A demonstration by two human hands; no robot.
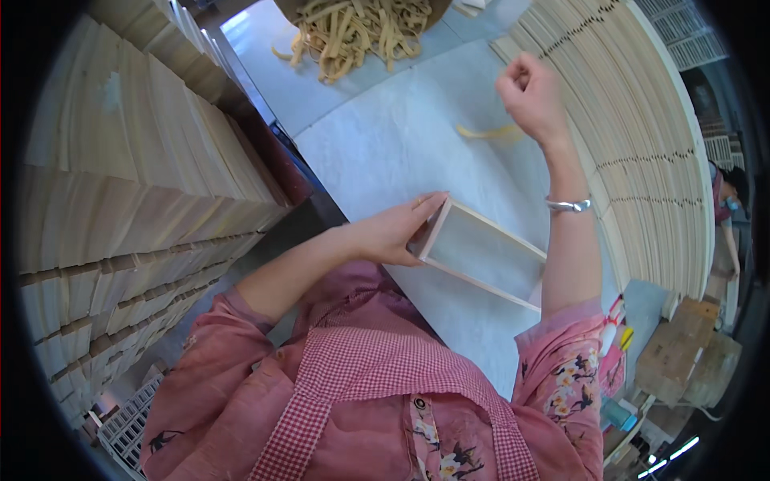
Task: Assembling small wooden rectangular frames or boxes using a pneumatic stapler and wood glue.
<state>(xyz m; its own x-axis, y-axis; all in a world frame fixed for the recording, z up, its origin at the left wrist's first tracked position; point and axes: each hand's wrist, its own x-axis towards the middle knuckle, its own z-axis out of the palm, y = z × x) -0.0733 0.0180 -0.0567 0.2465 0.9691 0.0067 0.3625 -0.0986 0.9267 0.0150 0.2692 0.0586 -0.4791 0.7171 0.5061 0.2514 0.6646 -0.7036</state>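
Observation:
My left hand (401, 228) is wrapped round the short end of an open rectangular wooden frame (435, 230), thumb on top and fingers underneath. The frame lies slanted on the pale table (361, 152), its far right corner partly hidden behind my right forearm. Farther off, my right hand (531, 98) is raised with its fingers curled closed; whatever they may hold is hidden. A thin yellowish strip (484, 132) shows beside the right wrist, slightly blurred, and I cannot tell whether it touches the hand.
A tangled heap of tan strips (361, 36) spills from a container at the far edge. Stacked thin wooden boards (642, 120) curve along the right side. Tall board stacks (120, 120) stand on the left. Wooden blocks (674, 349) sit at the lower right; another person's arm (731, 244) shows beyond.

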